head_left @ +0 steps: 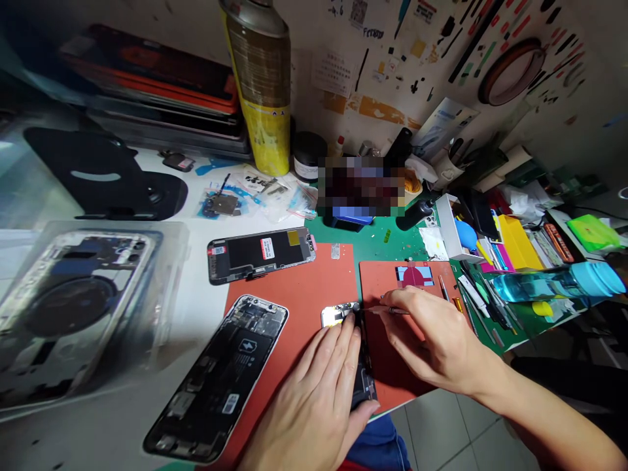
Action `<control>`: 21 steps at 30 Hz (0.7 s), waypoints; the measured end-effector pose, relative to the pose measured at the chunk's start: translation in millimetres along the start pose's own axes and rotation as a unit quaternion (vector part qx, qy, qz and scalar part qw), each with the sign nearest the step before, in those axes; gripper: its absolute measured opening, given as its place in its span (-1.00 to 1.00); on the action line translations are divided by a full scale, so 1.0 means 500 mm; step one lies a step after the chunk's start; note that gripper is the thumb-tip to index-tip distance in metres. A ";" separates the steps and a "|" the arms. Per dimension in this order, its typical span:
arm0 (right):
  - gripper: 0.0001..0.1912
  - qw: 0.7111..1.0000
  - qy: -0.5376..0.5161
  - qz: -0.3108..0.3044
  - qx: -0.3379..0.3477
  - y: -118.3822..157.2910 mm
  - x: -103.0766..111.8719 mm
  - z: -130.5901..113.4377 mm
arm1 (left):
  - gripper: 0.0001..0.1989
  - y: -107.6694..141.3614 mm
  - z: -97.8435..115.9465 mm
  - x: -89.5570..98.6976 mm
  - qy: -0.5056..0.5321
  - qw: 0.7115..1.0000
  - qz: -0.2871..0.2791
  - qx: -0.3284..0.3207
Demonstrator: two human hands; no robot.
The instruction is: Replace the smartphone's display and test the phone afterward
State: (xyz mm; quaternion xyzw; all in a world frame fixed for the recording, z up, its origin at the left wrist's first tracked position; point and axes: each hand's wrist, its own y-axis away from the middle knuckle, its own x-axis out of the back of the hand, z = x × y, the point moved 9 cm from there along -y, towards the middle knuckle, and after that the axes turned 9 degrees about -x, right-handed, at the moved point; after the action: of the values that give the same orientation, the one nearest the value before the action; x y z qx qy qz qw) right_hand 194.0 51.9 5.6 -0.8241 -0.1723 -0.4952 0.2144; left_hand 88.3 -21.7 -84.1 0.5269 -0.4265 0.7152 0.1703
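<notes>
My left hand (321, 386) lies flat, fingers stretched, over a phone screen part (364, 376) on the red mat (299, 281). A silvery piece (333, 315) shows at the part's top end, by my fingertips. My right hand (432, 330) pinches a thin metal tool (396, 310), whose tip points left at the part's upper right edge. To the left rests an opened phone body (220, 379) with its battery showing. Above it lies a loose screen (262, 254), back side up, with a red and white label. What lies beneath my left palm is hidden.
A yellow spray can (267, 91) stands at the back beside stacked trays (161, 85). Plastic-covered phone housing (73, 307) lies at left. A white organizer box (456, 229), scattered tools and a blue bottle (554, 282) are at right. A dark bottle (416, 213) stands behind the right mat.
</notes>
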 end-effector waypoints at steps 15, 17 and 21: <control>-0.90 0.998 -0.005 -0.065 0.020 -0.007 -0.013 0.003 | -0.26 0.002 -0.001 0.001 -0.007 1.000 0.007 0.004; -0.90 0.999 0.007 -0.043 0.021 -0.006 -0.011 0.006 | -0.24 0.002 -0.001 -0.001 -0.007 1.000 0.005 0.003; -0.88 1.000 0.021 -0.007 0.011 -0.006 -0.007 0.012 | -0.21 0.001 -0.005 -0.002 -0.008 1.000 0.000 0.004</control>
State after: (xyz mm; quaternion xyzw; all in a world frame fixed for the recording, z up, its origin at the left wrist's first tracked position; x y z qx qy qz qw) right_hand 195.3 57.5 0.7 -0.8098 -0.1786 -0.5123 0.2235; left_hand 86.9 -19.7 -85.6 0.5331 -0.4246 0.7131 0.1646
